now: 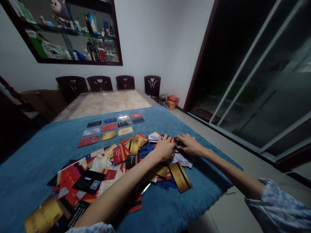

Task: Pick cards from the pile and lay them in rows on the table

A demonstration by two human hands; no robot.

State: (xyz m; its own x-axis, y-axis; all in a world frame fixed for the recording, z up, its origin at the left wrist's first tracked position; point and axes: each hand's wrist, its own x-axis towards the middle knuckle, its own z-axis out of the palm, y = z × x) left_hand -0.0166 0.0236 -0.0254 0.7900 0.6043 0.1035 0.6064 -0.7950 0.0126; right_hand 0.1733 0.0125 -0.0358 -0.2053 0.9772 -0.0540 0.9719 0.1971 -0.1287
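Note:
Both hands are at the right end of a loose heap of cards (120, 154) on a blue cloth. My left hand (165, 148) lies across the heap with bent fingers pointing down among the cards; what is under them is hidden. Beside it, my right hand (189, 145) curls its fingers at a dark card (179, 142), which is partly covered. Pale cards (182, 158) lie just below the hands. Nearer me is a gold card with a dark stripe (180, 176). My left forearm hides part of the heap.
Beyond the heap, several cards, including a red one (87, 141), lie apart in rows. The blue cloth (155, 121) covers the near part of a marble-topped table (109, 100). Dark chairs (152, 84) stand behind it. At right is a sliding glass door (264, 84).

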